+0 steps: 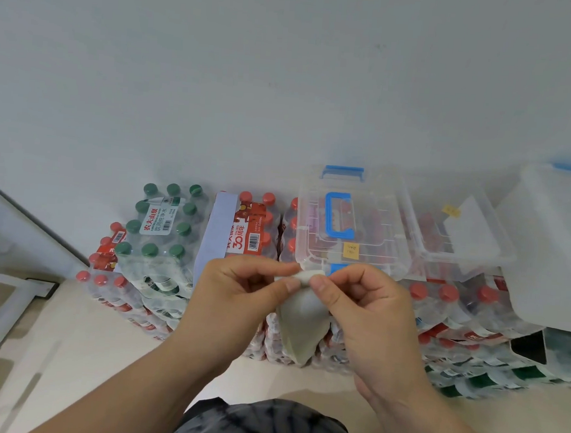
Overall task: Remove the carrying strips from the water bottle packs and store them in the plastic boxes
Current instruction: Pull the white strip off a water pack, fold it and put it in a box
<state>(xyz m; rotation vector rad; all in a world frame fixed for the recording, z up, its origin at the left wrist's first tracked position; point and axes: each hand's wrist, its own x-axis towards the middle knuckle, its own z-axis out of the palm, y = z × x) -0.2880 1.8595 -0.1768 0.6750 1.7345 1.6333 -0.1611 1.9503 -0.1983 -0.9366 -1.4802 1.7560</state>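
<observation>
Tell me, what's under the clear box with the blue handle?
Under it sit packs of red-capped water bottles; their caps show through the clear box. The left hand and right hand, pinching a pale strip, hide its front edge and what is below there.

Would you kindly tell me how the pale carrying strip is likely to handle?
The carrying strip looks floppy: below the pinch of the left hand and right hand it hangs limp. It is probably very light, since fingertips alone hold it. Its bunched top suggests it crumples easily.
</observation>
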